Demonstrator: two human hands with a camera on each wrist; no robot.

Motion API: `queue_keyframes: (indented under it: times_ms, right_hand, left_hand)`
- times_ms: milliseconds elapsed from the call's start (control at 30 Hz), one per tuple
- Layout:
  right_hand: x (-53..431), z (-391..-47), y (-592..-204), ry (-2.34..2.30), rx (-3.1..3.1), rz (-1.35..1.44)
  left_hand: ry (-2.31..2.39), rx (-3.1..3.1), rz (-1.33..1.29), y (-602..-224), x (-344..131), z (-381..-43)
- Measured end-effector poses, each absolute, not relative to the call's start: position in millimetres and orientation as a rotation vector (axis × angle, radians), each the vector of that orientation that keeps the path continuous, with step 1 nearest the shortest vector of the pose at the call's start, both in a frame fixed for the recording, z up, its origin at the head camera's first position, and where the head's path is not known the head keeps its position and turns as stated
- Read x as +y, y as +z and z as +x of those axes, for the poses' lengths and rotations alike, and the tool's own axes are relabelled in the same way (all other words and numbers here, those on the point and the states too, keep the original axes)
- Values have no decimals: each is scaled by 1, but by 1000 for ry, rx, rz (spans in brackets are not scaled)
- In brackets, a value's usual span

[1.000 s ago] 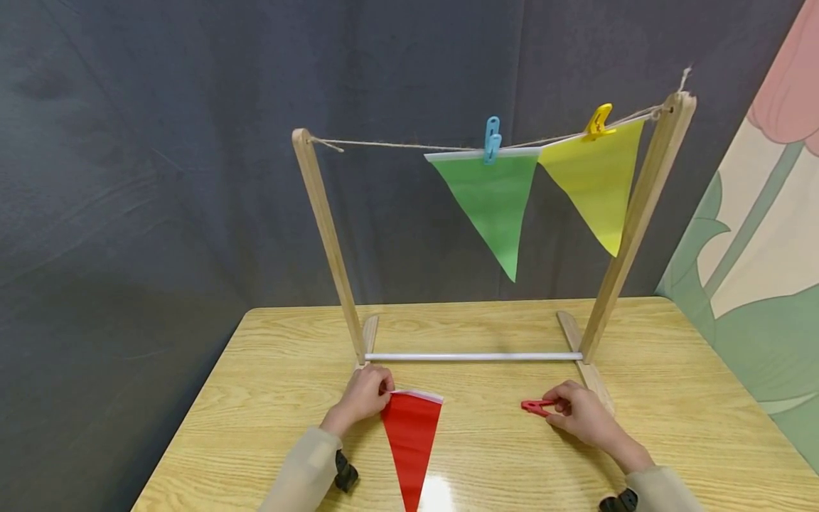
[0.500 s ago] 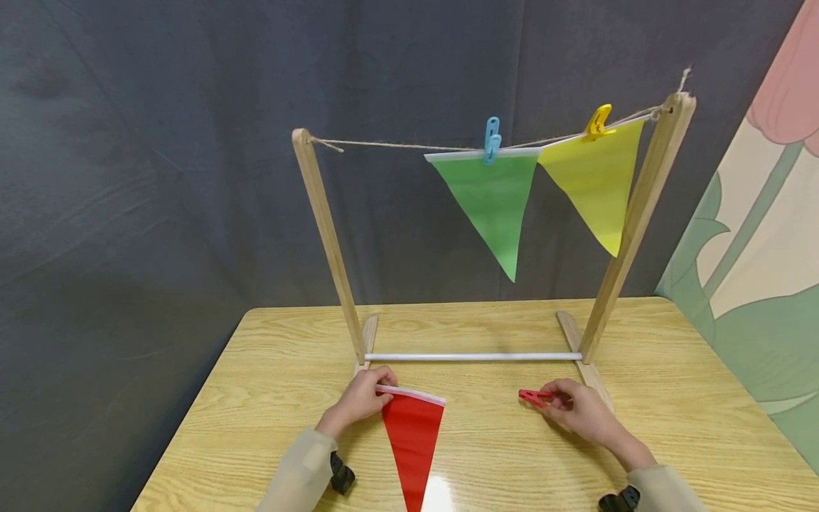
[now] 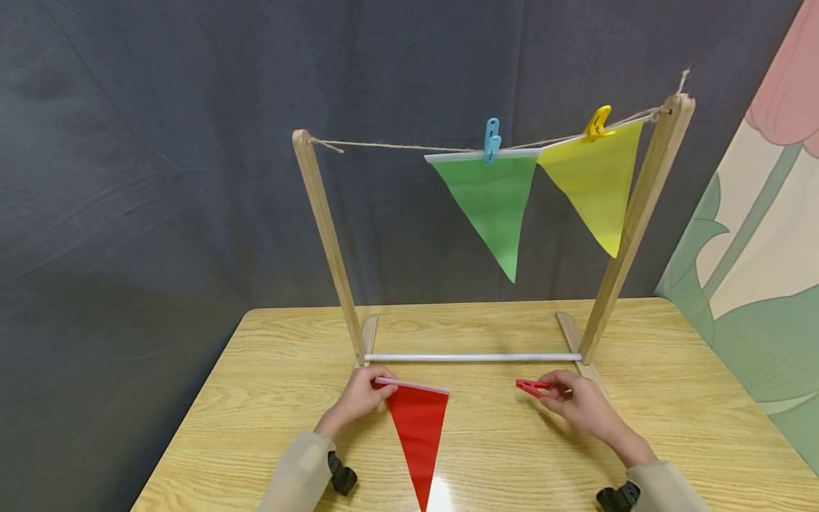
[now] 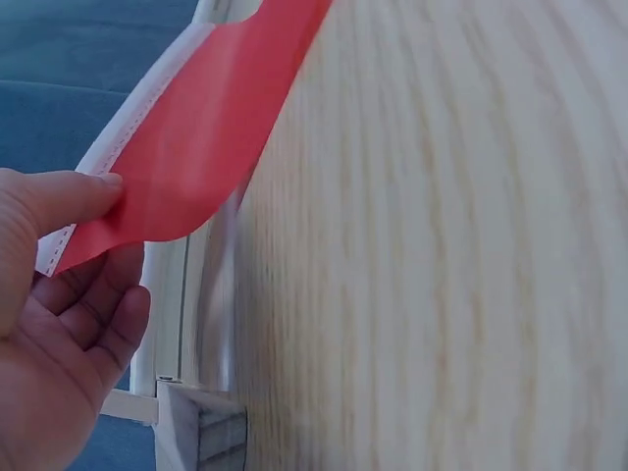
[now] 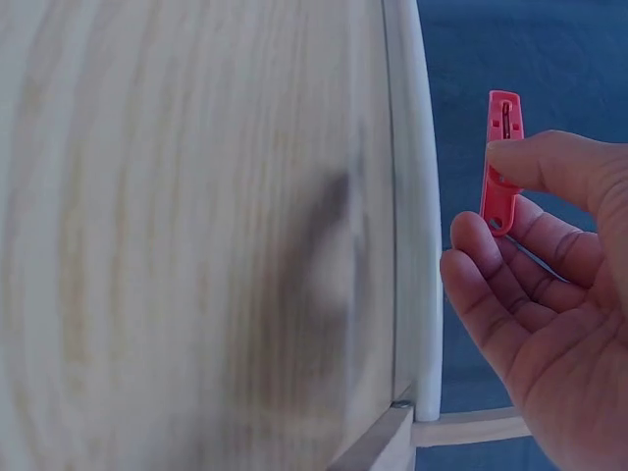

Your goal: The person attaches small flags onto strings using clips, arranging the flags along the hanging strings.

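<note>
In the head view my left hand (image 3: 362, 395) pinches the upper left corner of a red triangular pennant (image 3: 419, 427), whose white-banded top edge is lifted while its point hangs down toward me. The left wrist view shows the thumb lying over the white band of the red cloth (image 4: 186, 137). My right hand (image 3: 579, 405) holds a red clothespin (image 3: 531, 387) between thumb and fingers, above the table at right. Up on the string (image 3: 384, 146), a green pennant (image 3: 493, 206) hangs from a blue clothespin (image 3: 491, 142), and a yellow pennant (image 3: 598, 178) from a yellow clothespin (image 3: 598, 124).
A wooden frame with a left post (image 3: 329, 242) and a right post (image 3: 646, 206) stands on the wood-grain table (image 3: 281, 398). A white rod (image 3: 473, 358) joins the posts low down. Behind hangs a dark curtain (image 3: 160, 178); a flower-painted panel (image 3: 768, 284) is at right.
My left hand has lifted the red pennant's top edge, its thumb now over the band. My right hand has risen slightly and moved a little left, the red clothespin turning in its fingers.
</note>
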State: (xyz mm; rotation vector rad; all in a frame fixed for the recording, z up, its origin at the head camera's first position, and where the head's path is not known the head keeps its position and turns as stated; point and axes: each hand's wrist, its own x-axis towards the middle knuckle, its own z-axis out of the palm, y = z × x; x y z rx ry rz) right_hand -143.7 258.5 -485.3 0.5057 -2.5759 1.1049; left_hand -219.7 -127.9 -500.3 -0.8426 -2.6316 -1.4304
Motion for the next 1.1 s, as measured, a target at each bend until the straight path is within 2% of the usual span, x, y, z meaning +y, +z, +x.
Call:
queue_keyframes:
  times_ms: [267,533,1100]
  right_hand:
    - [254,-144,-474,1128,-2533,557]
    - [251,-147,-463,1082,-2507,603]
    - [246,-150,-438,1045,-2476,650]
  left_hand:
    - [-1639,-2587,-705,-497,-126,-221]
    - [-1767,-2611,-644,-452,-120,-204]
    - [-1907,-2480,-558,-431,-116,-204]
